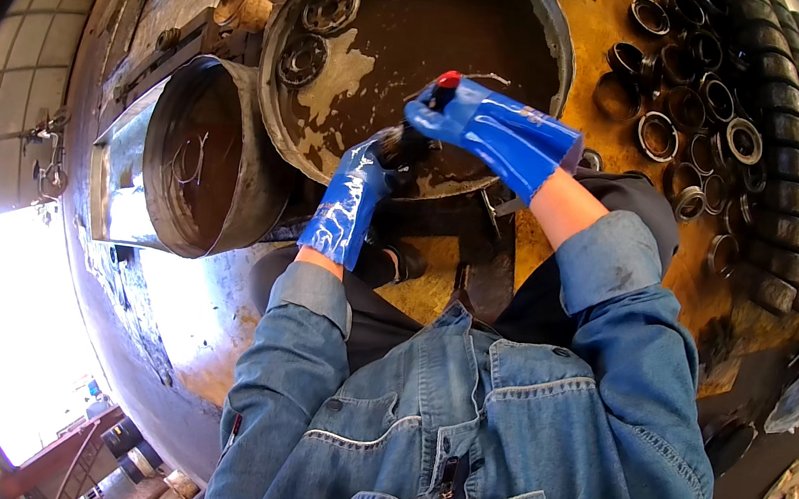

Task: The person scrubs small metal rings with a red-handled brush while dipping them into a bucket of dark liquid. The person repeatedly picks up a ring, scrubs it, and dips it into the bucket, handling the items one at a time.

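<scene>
Both my hands wear long blue rubber gloves, wet and shiny, and meet over the near rim of a wide round metal pan point(271, 96) of dark brown liquid. My right hand point(443, 114) is closed around a dark brush point(401, 145) with a red end sticking up; its bristle end points down toward my left hand. My left hand point(369, 173) has its fingers curled around a small dark part that the brush and glove mostly hide. Two round dark metal parts point(303, 60) lie at the pan's left side, partly out of the liquid.
Left of the pan stands a tilted metal drum point(260, 160) with brown residue and a wire loop inside. A rusty can point(243, 7) sits behind it. Many dark metal rings point(657, 135) lie on the yellowish floor at right, beside stacked rows of black cylindrical parts point(789, 165).
</scene>
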{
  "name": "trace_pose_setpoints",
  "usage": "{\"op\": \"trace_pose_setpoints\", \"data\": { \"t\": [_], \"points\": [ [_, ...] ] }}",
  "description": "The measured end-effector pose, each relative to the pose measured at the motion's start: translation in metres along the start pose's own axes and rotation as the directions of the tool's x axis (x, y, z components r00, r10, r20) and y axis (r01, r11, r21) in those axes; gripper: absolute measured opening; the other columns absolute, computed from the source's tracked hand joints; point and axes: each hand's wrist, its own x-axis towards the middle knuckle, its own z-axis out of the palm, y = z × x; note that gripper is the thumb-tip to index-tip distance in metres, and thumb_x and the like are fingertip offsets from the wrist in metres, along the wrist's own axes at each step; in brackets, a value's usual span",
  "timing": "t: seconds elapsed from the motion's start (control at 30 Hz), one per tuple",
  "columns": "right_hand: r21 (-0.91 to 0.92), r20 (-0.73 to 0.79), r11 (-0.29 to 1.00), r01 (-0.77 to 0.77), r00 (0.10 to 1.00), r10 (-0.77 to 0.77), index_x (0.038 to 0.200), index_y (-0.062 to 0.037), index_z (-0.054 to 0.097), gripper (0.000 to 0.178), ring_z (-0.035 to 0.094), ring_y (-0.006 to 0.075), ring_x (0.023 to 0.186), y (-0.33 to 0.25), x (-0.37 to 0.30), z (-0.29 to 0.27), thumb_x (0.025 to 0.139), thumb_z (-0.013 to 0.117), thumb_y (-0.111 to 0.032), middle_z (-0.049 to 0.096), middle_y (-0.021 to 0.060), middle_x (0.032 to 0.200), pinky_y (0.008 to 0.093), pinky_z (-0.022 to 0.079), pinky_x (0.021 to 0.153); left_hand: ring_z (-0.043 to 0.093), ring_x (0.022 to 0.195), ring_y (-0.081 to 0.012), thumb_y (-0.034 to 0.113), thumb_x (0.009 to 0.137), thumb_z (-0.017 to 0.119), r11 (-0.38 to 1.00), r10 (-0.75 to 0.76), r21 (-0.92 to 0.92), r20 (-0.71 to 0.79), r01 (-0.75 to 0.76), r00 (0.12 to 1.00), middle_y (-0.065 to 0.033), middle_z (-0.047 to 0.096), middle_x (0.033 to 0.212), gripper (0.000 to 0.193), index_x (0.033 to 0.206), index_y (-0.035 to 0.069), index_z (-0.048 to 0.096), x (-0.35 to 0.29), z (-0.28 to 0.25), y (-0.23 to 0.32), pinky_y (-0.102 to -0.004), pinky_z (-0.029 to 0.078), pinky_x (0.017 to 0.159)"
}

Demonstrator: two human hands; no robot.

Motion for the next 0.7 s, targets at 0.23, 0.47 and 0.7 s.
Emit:
{"op": "trace_pose_setpoints", "data": {
  "t": [0.23,0.47,0.7],
  "points": [
    [-0.13,-0.039,0.947,-0.294,0.956,0.291,0.101,-0.009,0.075,0.043,0.071,0.0393,0.094,0.026,-0.017,-0.008,0.09,0.065,-0.049,0.075,0.017,0.096,0.044,0.056,0.083,0.066,0.122,-0.0314,0.027,0.081,0.082,0.8,0.109,0.594,-0.011,-0.081,0.994,-0.016,0.071,0.128,0.065,0.14,0.012,0.059,0.005,-0.002,0.003,-0.0373,0.052,0.106],
    [-0.46,0.067,0.81,-0.363,0.896,0.439,0.114,-0.0187,0.077,0.04,0.072,0.0308,0.109,0.016,-0.013,-0.011,0.09,0.066,-0.05,0.075,0.0087,0.116,0.0436,0.057,0.091,0.065,0.122,-0.0348,0.031,0.086,0.075,0.508,-0.118,0.854,-0.056,0.109,0.991,-0.0152,0.068,0.133,0.05,0.133,0.014,0.067,0.052,0.035,0.048,-0.0432,0.053,0.105],
    [0.144,-0.07,0.968,-0.207,0.973,0.218,0.104,-0.0094,0.074,0.045,0.069,0.0316,0.086,0.02,-0.022,-0.031,0.093,0.066,-0.052,0.074,0.014,0.094,0.0409,0.054,0.079,0.07,0.112,-0.0372,0.019,0.082,0.078,0.914,0.172,0.384,-0.066,-0.134,0.983,-0.0197,0.073,0.118,0.041,0.12,0.006,0.071,0.009,-0.003,-0.026,-0.0401,0.055,0.097]
  ]
}}
